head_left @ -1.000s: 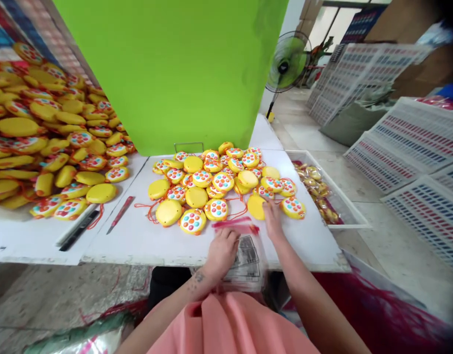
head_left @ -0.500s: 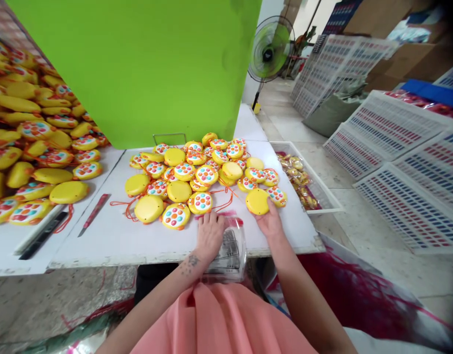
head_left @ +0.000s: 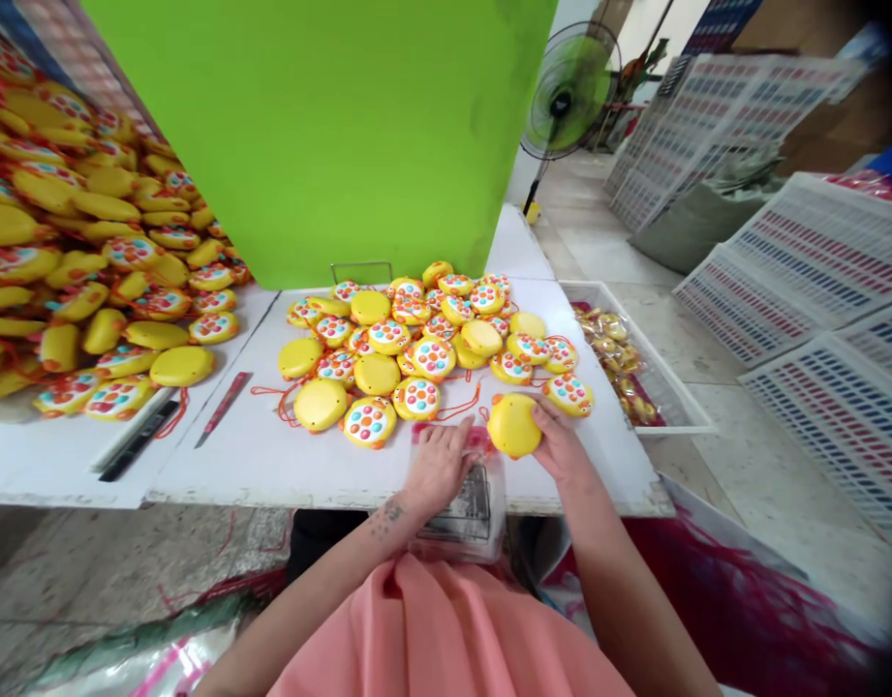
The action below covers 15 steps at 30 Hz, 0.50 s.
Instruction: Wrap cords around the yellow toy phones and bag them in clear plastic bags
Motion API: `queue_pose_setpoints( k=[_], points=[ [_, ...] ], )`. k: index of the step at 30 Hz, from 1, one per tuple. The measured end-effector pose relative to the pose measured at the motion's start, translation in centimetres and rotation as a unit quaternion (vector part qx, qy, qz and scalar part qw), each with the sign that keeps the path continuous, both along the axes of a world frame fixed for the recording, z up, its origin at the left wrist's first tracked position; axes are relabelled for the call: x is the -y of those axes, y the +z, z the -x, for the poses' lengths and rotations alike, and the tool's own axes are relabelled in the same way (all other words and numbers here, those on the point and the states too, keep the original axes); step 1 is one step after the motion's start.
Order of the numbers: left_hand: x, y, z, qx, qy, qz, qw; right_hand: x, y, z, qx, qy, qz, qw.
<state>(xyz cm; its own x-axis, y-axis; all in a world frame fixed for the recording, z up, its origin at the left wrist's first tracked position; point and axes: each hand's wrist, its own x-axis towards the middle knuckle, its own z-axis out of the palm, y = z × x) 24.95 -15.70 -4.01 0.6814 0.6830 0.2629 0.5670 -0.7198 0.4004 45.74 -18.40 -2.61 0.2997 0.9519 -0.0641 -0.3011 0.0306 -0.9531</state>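
Note:
My right hand [head_left: 558, 443] is closed round a round yellow toy [head_left: 513, 424], plain side up, lifted just off the white table [head_left: 271, 465] near its front edge. My left hand [head_left: 440, 463] rests fingers-down on a clear plastic bag [head_left: 466, 503] with a red strip and printed label; the bag hangs over the table edge. The toy is right beside the bag's mouth. Behind both hands lies a pile of several yellow toys with coloured buttons [head_left: 416, 334], with orange cords among them.
A much larger heap of the same toys [head_left: 75, 261] fills the left. A red-handled knife [head_left: 219, 407] and a black-and-white bar [head_left: 130, 447] lie on the table's left part. A green panel [head_left: 329, 126] stands behind. A white tray of packed items [head_left: 620, 358], a fan [head_left: 566, 92] and white crates [head_left: 801, 281] are at the right.
My right hand has picked the yellow toy from the pile's edge and brought it back toward the bag. My left hand has stayed on the bag.

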Motion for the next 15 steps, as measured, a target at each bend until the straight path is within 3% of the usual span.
queue_pose_setpoints(
  k=[4, 10, 15],
  points=[
    [0.1, 0.0, 0.1, -0.031, -0.055, -0.037, 0.997, -1.9, -0.3, 1.7, 0.163, -0.017, -0.024, 0.986],
    [-0.1, -0.7, 0.3, 0.024, 0.021, -0.050, 0.998, -2.2, -0.5, 2.5, 0.300, 0.077, -0.002, 0.951],
    [-0.2, -0.5, 0.4, 0.067, 0.017, -0.053, 0.996, -1.9, 0.4, 3.0, 0.379, 0.127, -0.012, 0.916]
  ],
)
